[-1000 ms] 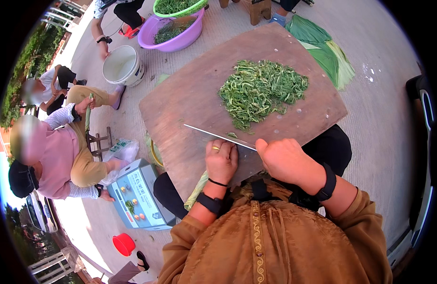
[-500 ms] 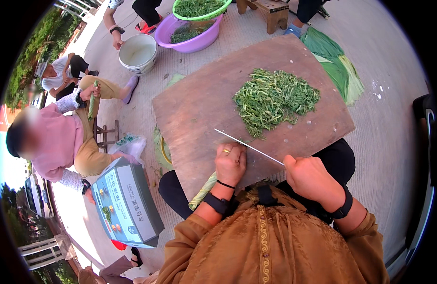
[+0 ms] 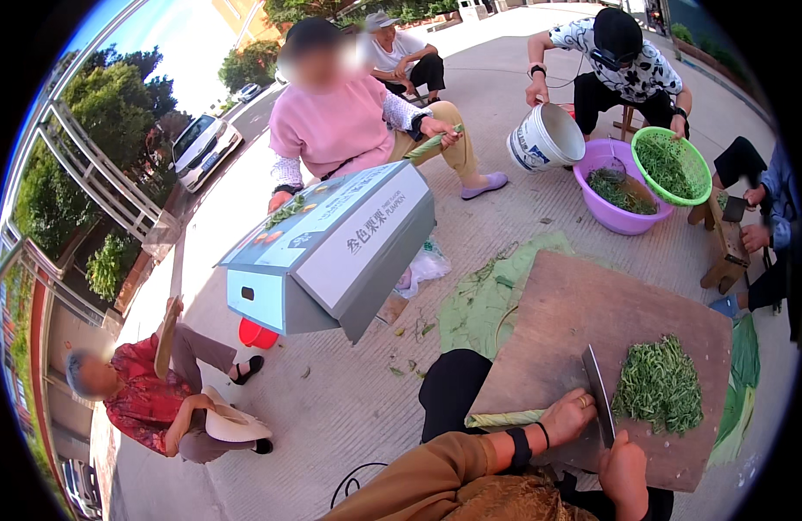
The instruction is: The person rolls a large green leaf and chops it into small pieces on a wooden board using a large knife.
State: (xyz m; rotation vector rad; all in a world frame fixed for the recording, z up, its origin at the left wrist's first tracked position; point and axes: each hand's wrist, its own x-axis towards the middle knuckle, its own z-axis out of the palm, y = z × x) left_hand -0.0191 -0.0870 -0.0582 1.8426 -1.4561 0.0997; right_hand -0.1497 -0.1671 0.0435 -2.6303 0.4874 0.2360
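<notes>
My left hand (image 3: 567,417) is closed, fingers curled, over the end of a pale green rolled-up leaf bundle (image 3: 509,418) on a wooden board (image 3: 583,300). My right hand (image 3: 624,469) grips the handle of a cleaver (image 3: 600,395). Its blade stands edge-down right beside my left fingers, with its broad side toward a heap of finely cut greens (image 3: 660,385). What lies directly beneath my left fingers is hidden. The board rests low in front of me, across my legs.
Left of the board, a person in pink holds a grey-blue carton (image 3: 349,252) and a green roll (image 3: 431,143). Ahead, someone handles a white bucket (image 3: 546,139) and a green colander (image 3: 670,165) by a purple basin (image 3: 605,221). A wooden stool (image 3: 729,247) stands right; leaves (image 3: 496,291) lie beyond the board.
My view has swung up and left, bringing a seated person at lower left into sight. The cleaver and my hands remain at the roll. The bucket and colander now look tilted.
</notes>
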